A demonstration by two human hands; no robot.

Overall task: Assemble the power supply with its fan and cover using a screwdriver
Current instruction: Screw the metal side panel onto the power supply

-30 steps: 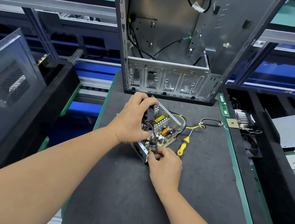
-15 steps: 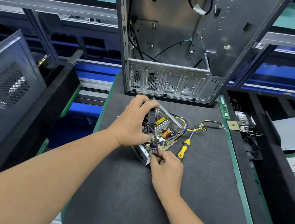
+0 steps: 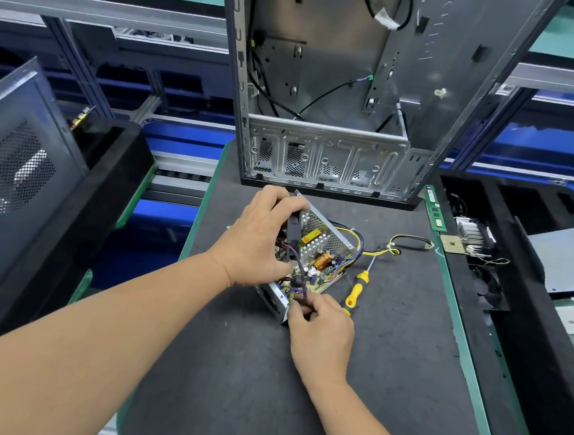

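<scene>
While the left hand (image 3: 260,239) keeps the black fan (image 3: 293,231) gripped upright in the open power supply (image 3: 313,257) on the grey mat (image 3: 407,329), little has shifted over the last second. The right hand (image 3: 321,326) still pinches the fan's lead (image 3: 302,287) at the near corner, probably plugging it in. Beside them the yellow screwdriver (image 3: 355,289) lies untouched, so screwing seems a way off.
</scene>
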